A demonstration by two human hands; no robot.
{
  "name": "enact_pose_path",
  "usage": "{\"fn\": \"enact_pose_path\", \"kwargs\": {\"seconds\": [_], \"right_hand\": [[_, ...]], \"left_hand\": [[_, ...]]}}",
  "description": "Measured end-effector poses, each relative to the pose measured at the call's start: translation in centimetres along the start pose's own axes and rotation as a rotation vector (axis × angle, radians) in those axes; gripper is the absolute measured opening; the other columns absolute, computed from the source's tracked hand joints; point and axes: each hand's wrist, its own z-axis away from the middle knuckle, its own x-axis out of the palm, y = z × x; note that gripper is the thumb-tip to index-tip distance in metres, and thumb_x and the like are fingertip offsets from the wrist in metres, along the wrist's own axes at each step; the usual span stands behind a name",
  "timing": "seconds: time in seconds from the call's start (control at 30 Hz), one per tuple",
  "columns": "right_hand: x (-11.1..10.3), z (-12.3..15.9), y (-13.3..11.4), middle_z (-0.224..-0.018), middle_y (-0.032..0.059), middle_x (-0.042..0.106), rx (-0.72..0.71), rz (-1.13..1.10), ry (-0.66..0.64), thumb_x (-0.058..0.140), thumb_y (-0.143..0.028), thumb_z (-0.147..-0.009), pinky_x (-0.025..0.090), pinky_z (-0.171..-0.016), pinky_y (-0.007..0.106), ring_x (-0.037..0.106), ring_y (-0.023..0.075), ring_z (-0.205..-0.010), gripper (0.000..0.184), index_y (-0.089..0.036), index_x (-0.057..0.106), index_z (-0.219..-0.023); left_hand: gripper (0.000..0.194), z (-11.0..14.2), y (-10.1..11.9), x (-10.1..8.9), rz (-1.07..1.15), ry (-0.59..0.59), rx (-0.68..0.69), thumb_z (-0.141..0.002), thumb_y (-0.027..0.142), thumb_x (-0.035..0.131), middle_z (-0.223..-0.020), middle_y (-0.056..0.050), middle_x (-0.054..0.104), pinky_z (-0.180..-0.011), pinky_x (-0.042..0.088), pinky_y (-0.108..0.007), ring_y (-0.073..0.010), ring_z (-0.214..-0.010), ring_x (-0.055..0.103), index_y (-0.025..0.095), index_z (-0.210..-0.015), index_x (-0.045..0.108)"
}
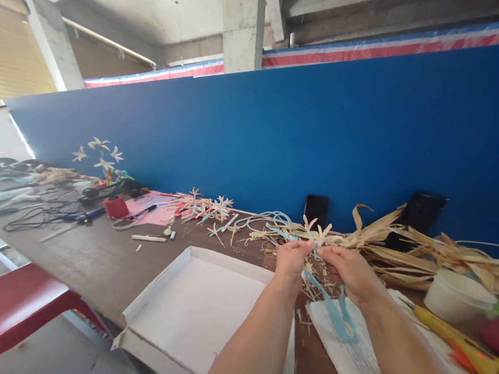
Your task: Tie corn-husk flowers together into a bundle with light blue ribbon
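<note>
Cropped forearms (256, 330), left hand (290, 261) and right hand (347, 268) each in tight grip on blue tape (336, 319), its upper parts hidden.

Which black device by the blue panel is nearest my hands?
The left device, just beyond the left hand and right hand; the other device sits farther right, partly behind dried husks.

Both forearms are bare and converge ahead; the left arm (256, 336) slants up and rightward, the right arm (401, 333) up and leftward; the left hand (293, 258) and right hand (347, 268) nearly meet — fingertips pinched, just beside each other; the right's other fingers curl underneath — partly hidden.
</note>
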Motion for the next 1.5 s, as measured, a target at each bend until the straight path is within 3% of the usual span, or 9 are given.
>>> {"fn": "enact_pose_path", "kwargs": {"seconds": [0.2,0.37,0.67,0.77,0.9,1.1,1.27,1.37,1.5], "right_hand": [[0.0,0.0,-0.1,-0.048,-0.0102,0.025,0.025,-0.141,-0.123,0.075,-0.036,-0.062,0.010,-0.037,0.015,0.016,0.0019,-0.042,0.030,-0.013,0.056,-0.067],[0.0,-0.3,0.3,-0.053,-0.0094,0.028,0.060,-0.296,-0.199,0.078,-0.028,-0.062,0.011,-0.035,0.010,0.017,0.0003,-0.043,0.028,-0.013,0.056,-0.069],[-0.5,-1.0,1.1,-0.053,-0.0091,0.033,0.271,-0.647,-0.351,0.076,-0.014,-0.062,0.016,-0.029,0.006,0.020,-0.0023,-0.038,0.023,-0.012,0.053,-0.067],[-0.4,-1.0,1.1,-0.052,-0.0093,0.033,0.257,-0.674,-0.363,0.074,-0.012,-0.064,0.017,-0.028,0.006,0.021,-0.0019,-0.037,0.021,-0.012,0.054,-0.068],[-0.1,-1.0,1.3,-0.053,-0.0099,0.031,0.141,-0.648,-0.318,0.072,-0.014,-0.068,0.018,-0.029,0.006,0.019,-0.0016,-0.038,0.019,-0.013,0.053,-0.070],[0.2,-0.7,0.8,-0.052,-0.0107,0.026,0.019,-0.508,-0.221,0.075,-0.023,-0.066,0.016,-0.031,0.008,0.016,-0.0005,-0.040,0.025,-0.013,0.052,-0.065],[0.2,0.1,-0.5,-0.048,-0.0104,0.027,-0.062,-0.276,-0.094,0.076,-0.034,-0.062,0.013,-0.034,0.012,0.016,0.0013,-0.040,0.028,-0.013,0.057,-0.067],[-0.3,0.1,-0.6,-0.043,-0.0091,0.031,-0.134,-0.071,0.089,0.074,-0.039,-0.061,0.018,-0.035,0.017,0.023,0.0043,-0.038,0.029,-0.014,0.061,-0.070],[-0.9,-0.3,-0.4,-0.045,-0.0022,0.050,-0.248,0.334,0.267,0.064,-0.047,-0.065,0.033,-0.043,0.025,0.046,0.0140,-0.044,0.034,-0.014,0.068,-0.074]], "left_hand": [[0.025,0.2,0.3,0.1,0.272,-0.115,-0.132,-0.053,0.022,0.078,-0.047,0.004,0.047,-0.043,0.023,-0.017,-0.0025,-0.042,0.036,0.010,-0.058,0.056],[0.013,0.1,0.4,0.2,0.425,-0.130,-0.240,-0.063,0.009,0.070,-0.053,0.002,0.052,-0.040,0.025,-0.014,-0.0011,-0.042,0.037,0.009,-0.063,0.057],[0.013,0.3,0.5,0.1,0.379,-0.178,-0.248,-0.064,0.013,0.071,-0.053,0.001,0.053,-0.047,0.035,-0.017,-0.0046,-0.045,0.043,0.009,-0.063,0.059],[0.013,0.0,0.2,0.0,0.376,-0.206,-0.258,-0.063,0.015,0.072,-0.056,0.000,0.056,-0.052,0.038,-0.018,-0.0064,-0.049,0.047,0.010,-0.066,0.061],[0.020,-0.2,0.0,0.0,0.369,-0.192,-0.231,-0.059,0.020,0.076,-0.053,0.002,0.053,-0.046,0.032,-0.017,-0.0035,-0.044,0.040,0.011,-0.066,0.060],[0.037,0.4,0.5,0.3,0.186,-0.176,-0.144,-0.055,0.041,0.078,-0.051,0.004,0.048,-0.043,0.027,-0.017,-0.0031,-0.043,0.038,0.012,-0.063,0.056],[0.034,0.4,0.7,0.5,-0.072,-0.023,0.003,-0.063,0.044,0.071,-0.058,0.000,0.055,-0.047,0.030,-0.019,-0.0054,-0.048,0.042,0.013,-0.066,0.057],[0.021,0.6,0.7,0.5,-0.270,0.027,0.183,-0.067,0.034,0.068,-0.061,-0.001,0.059,-0.054,0.037,-0.021,-0.0086,-0.056,0.049,0.014,-0.069,0.061],[0.014,1.0,0.5,0.7,-0.428,0.026,0.329,-0.069,0.029,0.065,-0.067,-0.001,0.062,-0.062,0.041,-0.023,-0.0110,-0.064,0.054,0.015,-0.070,0.064]]}}
